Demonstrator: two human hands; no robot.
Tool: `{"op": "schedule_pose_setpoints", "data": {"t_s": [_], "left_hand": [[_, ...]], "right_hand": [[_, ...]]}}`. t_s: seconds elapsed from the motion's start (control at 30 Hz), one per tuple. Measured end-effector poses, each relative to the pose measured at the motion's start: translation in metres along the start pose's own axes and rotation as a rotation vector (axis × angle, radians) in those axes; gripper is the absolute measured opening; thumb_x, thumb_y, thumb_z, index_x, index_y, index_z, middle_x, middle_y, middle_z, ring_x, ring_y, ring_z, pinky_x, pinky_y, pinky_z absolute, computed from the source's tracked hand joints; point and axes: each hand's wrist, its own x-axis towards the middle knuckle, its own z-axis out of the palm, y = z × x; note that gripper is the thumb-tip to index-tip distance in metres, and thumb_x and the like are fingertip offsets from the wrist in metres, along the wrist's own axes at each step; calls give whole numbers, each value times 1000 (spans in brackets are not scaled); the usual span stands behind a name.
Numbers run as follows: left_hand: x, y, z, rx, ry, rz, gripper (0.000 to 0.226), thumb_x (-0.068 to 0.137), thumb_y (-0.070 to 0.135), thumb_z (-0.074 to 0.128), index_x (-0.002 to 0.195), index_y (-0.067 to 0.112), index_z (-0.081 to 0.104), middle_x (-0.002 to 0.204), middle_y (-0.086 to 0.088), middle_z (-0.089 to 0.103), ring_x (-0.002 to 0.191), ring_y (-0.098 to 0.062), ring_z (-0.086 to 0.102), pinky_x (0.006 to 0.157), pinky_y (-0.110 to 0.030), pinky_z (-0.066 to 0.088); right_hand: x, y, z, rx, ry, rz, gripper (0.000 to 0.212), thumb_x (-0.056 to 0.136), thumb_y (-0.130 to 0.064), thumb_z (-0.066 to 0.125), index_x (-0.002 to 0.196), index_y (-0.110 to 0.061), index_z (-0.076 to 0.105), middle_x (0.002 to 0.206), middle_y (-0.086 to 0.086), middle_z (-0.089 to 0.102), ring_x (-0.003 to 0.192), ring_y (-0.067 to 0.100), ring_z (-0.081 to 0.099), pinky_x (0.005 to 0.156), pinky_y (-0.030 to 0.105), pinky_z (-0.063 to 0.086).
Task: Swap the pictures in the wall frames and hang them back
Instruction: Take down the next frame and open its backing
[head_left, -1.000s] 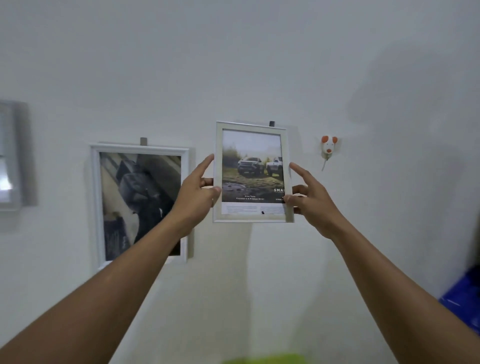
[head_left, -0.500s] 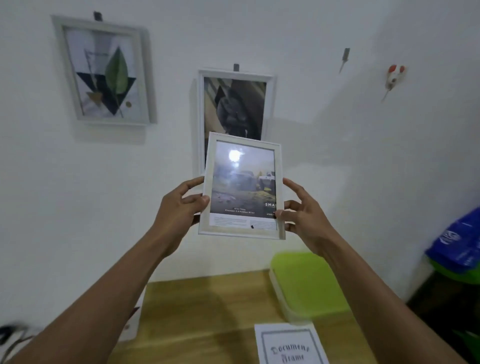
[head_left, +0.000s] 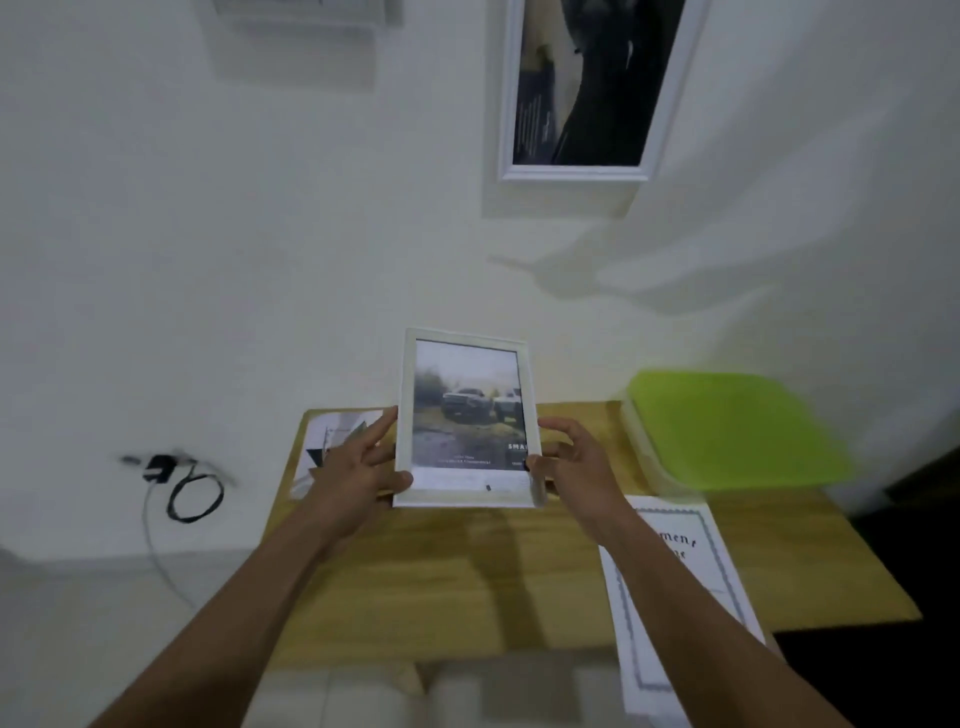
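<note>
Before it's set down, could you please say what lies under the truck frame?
Wooden table shows below the frame; the patch it covers is hidden.

We read the white letters "SMA" at the lower right of the truck picture (head_left: 467, 410) in the small white frame (head_left: 464, 498), where the frame's edge cuts them off. The finer lines below are too blurred for us to make out. On the bordered sheet of paper (head_left: 675, 587) we read "ment" in ornate black letters, with the start of the word hidden; the word beneath is unclear. Small print on the dark wall picture (head_left: 571, 78) is unreadable.
</note>
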Motion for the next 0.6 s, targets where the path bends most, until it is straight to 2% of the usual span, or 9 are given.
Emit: {"op": "schedule_pose_setpoints", "data": {"t_s": [0.07, 0.1, 0.17, 0.2, 0.27, 0.33, 0.43, 0.5, 0.6], "left_hand": [[1, -13, -1, -4, 38, -19, 77, 83, -14, 61, 144, 30, 43, 116, -1, 67, 76, -4, 69, 53, -19, 50], [1, -20, 0, 18, 44, -11, 77, 83, -12, 63, 144, 30, 43, 123, -2, 64, 88, -6, 69, 58, -20, 53], [-1, -32, 3, 97, 62, 7, 76, 83, -8, 64, 145, 29, 41, 126, 2, 60, 105, -5, 62, 61, -18, 54], [-1, -37, 4, 141, 65, 19, 75, 84, -7, 64, 146, 28, 41, 126, 4, 59, 106, 1, 59, 61, -18, 54], [-4, -45, 7, 215, 60, 41, 72, 84, -6, 63, 146, 26, 42, 126, 4, 58, 95, 12, 60, 62, -17, 54], [-4, -52, 9, 247, 41, 63, 72, 84, -7, 63, 145, 26, 43, 121, 8, 61, 85, 6, 67, 63, -18, 54], [-7, -58, 14, 282, -22, 96, 73, 82, -10, 62, 142, 27, 46, 113, 18, 63, 85, 3, 68, 65, -16, 54], [-9, -61, 19, 301, -52, 119, 72, 82, -10, 64, 139, 30, 47, 111, 24, 63, 89, 10, 66, 64, -13, 52], [-7, -67, 25, 315, -65, 143, 72, 80, -6, 68, 137, 35, 49, 112, 29, 63, 97, 13, 63, 69, -10, 51]], "right_hand": [[7, 22, 19, -78, 44, -17, 32, 87, 7, 64, 100, -23, 64, 105, 7, 66, 85, 17, 64, 62, 23, 49], [11, 30, 29, -116, 44, -20, 28, 89, 2, 63, 99, -24, 64, 113, 4, 66, 91, 17, 63, 66, 21, 49], [14, 39, 48, -198, 6, -20, 22, 97, -14, 59, 116, -25, 63, 126, -7, 59, 103, 11, 58, 70, 17, 46], [14, 41, 56, -222, -28, -20, 30, 100, -21, 56, 129, -25, 58, 127, -13, 51, 109, 7, 52, 75, 15, 44], [15, 42, 72, -203, -88, -15, 48, 102, -32, 52, 148, -26, 42, 134, -13, 46, 116, 6, 45, 86, 18, 40], [17, 45, 85, -196, -115, -25, 58, 99, -46, 50, 153, -36, 29, 148, -6, 45, 120, 12, 49, 89, 24, 43], [17, 43, 94, -196, -168, -46, 68, 93, -62, 49, 151, -51, 16, 146, -11, 48, 123, 13, 53, 102, 40, 48], [18, 38, 93, -154, -184, -63, 71, 93, -60, 53, 151, -53, 13, 140, -12, 49, 110, 5, 57, 96, 39, 52], [20, 34, 87, -108, -196, -87, 72, 95, -44, 59, 151, -52, 14, 128, -10, 53, 89, -11, 62, 74, 18, 56]]}}
